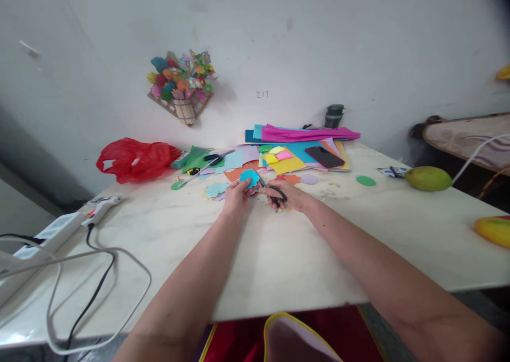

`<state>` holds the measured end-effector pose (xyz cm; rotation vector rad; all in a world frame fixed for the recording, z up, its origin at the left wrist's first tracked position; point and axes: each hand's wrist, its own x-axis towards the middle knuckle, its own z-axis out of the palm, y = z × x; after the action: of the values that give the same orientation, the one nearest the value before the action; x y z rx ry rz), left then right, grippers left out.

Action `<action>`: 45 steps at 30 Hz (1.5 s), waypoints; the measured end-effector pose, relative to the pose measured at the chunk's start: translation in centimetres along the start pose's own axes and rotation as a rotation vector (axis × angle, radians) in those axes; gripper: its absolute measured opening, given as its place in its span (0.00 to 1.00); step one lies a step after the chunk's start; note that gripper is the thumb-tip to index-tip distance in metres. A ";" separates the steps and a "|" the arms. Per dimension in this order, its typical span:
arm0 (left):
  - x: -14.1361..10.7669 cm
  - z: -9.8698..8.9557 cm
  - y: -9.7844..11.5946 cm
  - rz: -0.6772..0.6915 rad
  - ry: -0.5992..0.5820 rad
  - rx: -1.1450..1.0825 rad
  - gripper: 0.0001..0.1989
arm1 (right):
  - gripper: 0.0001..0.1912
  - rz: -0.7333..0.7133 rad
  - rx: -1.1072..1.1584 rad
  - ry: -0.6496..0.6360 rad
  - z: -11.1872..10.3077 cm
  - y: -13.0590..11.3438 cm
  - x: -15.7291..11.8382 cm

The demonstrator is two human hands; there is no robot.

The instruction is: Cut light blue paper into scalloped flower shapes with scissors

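Near the middle of the table, my left hand [236, 196] pinches a blue scalloped paper flower [249, 178]. My right hand [290, 193] is closed around the black handles of a pair of scissors [279, 193], whose blades reach up and left beside the flower's right edge. Whether the blades touch the paper I cannot tell. Just left of my left hand lie pale blue scalloped paper cutouts [215, 190]. Beyond my right hand are an orange scalloped cutout [290, 179] and a lilac paper oval [309, 179]. Small paper scraps are scattered around the right hand.
Coloured paper sheets [287, 165], a phone [324, 157] and second scissors [215, 159] lie behind. A red plastic bag [137, 160] is at back left, a power strip [51, 240] with looping cables at left. A mango-like green fruit [428, 178] sits at right.
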<state>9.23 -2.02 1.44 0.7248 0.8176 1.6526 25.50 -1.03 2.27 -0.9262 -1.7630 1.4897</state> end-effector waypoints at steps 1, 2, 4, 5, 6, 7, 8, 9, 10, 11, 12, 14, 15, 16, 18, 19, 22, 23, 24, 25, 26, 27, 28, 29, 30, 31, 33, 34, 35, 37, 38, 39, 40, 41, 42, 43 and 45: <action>0.0 0.0 0.0 0.002 -0.001 -0.004 0.08 | 0.18 0.002 0.003 0.000 0.0 0.0 0.0; 0.0 0.0 -0.1 0.004 -0.004 -0.008 0.08 | 0.18 0.005 0.005 -0.001 0.0 -0.1 -0.1; 0.1 0.0 -0.1 0.005 -0.010 -0.015 0.08 | 0.18 0.013 0.004 -0.001 0.1 -0.2 -0.2; 0.1 0.0 -0.1 0.005 -0.010 -0.016 0.08 | 0.17 0.017 0.004 -0.001 0.1 -0.3 -0.2; 0.1 0.0 -0.1 0.005 -0.009 -0.015 0.08 | 0.17 0.019 0.003 -0.001 0.1 -0.3 -0.2; 0.1 0.0 -0.1 0.004 -0.006 -0.012 0.08 | 0.17 0.018 0.003 0.001 0.2 -0.3 -0.3; 0.1 0.0 -0.1 0.003 -0.004 -0.009 0.08 | 0.17 0.017 0.003 0.002 0.2 -0.3 -0.3; 0.1 0.0 -0.1 0.000 -0.002 -0.005 0.08 | 0.17 0.014 0.005 0.004 0.2 -0.3 -0.2; 0.1 0.0 -0.1 -0.002 0.001 -0.003 0.09 | 0.17 0.012 0.005 0.005 0.2 -0.3 -0.2; 0.1 0.0 -0.1 -0.003 0.003 -0.003 0.09 | 0.17 0.009 0.005 0.007 0.2 -0.2 -0.2; 0.1 0.0 -0.1 -0.003 0.005 -0.005 0.09 | 0.17 0.008 0.004 0.008 0.2 -0.2 -0.1; 0.1 0.0 -0.1 0.002 0.003 -0.011 0.09 | 0.17 0.009 0.003 0.011 0.2 -0.1 -0.1; 0.1 0.0 -0.1 0.003 0.000 -0.010 0.09 | 0.17 0.011 0.003 0.013 0.2 0.0 0.0; 0.1 0.0 -0.1 0.004 -0.002 -0.008 0.09 | 0.17 0.011 0.003 0.015 0.1 0.0 0.0; 0.0 0.1 -0.1 0.003 -0.005 -0.001 0.09 | 0.17 0.009 0.004 0.016 0.1 0.0 0.0; 0.0 0.1 -0.1 0.002 -0.005 0.000 0.09 | 0.17 0.006 0.005 0.014 0.1 0.0 0.0; 0.0 0.1 -0.1 0.008 -0.004 -0.006 0.09 | 0.17 0.004 0.006 0.014 0.1 0.0 0.0; 0.1 0.1 -0.1 0.010 0.000 -0.007 0.09 | 0.17 0.008 0.005 0.015 0.1 0.1 0.0; 0.1 0.1 -0.1 0.012 0.003 -0.006 0.10 | 0.17 0.010 0.005 0.016 0.1 0.1 0.0; 0.1 0.0 -0.1 0.011 0.006 -0.004 0.10 | 0.17 0.012 0.005 0.016 0.1 0.2 0.1; 0.2 0.0 -0.1 0.010 0.008 -0.002 0.10 | 0.17 0.013 0.006 0.016 0.1 0.2 0.1; 0.2 0.0 -0.2 0.009 0.008 -0.001 0.10 | 0.17 0.014 0.006 0.015 0.1 0.3 0.2; 0.2 -0.1 -0.2 0.008 0.009 -0.002 0.10 | 0.17 0.014 0.004 0.014 0.1 0.3 0.2; 0.2 -0.1 -0.2 0.006 0.007 -0.005 0.09 | 0.16 0.013 0.001 0.016 0.1 0.4 0.3; 0.3 -0.1 -0.2 0.004 0.006 -0.009 0.09 | 0.16 0.013 -0.003 0.018 0.1 0.4 0.3; 0.3 -0.2 -0.2 0.003 0.006 -0.012 0.09 | 0.16 0.014 -0.006 0.020 0.1 0.5 0.3; 0.3 -0.2 -0.2 0.000 0.006 -0.012 0.08 | 0.16 0.015 -0.010 0.023 0.1 0.4 0.3; 0.3 -0.2 -0.2 0.000 0.004 -0.008 0.08 | 0.16 0.016 -0.013 0.023 0.1 0.4 0.3; 0.3 -0.3 -0.2 0.001 0.002 -0.004 0.08 | 0.16 0.017 -0.014 0.022 0.1 0.4 0.3; 0.4 -0.3 -0.2 0.006 0.001 0.004 0.08 | 0.16 0.017 -0.014 0.017 0.1 0.3 0.2; 0.4 -0.3 -0.2 0.009 0.000 0.005 0.08 | 0.16 0.016 -0.012 0.013 0.0 0.3 0.2; 0.4 -0.3 -0.2 0.013 0.002 0.004 0.09 | 0.16 0.014 -0.011 0.009 0.0 0.4 0.2; 0.4 -0.3 -0.2 0.016 0.002 0.000 0.09 | 0.16 0.013 -0.011 0.005 0.0 0.4 0.3; 0.4 -0.3 -0.2 0.017 0.001 -0.005 0.09 | 0.16 0.012 -0.012 0.003 0.0 0.4 0.3; 0.4 -0.3 -0.2 0.020 -0.001 -0.011 0.09 | 0.16 0.010 -0.016 0.002 -0.1 0.5 0.3; 0.4 -0.3 -0.2 0.022 -0.003 -0.018 0.09 | 0.16 0.007 -0.020 0.000 -0.1 0.5 0.3; 0.4 -0.3 -0.2 0.024 -0.005 -0.026 0.08 | 0.16 -0.001 -0.026 -0.006 -0.1 0.4 0.3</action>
<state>9.02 -1.60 1.12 0.7230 0.7859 1.6796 25.48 -0.65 1.85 -0.9349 -1.7906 1.4738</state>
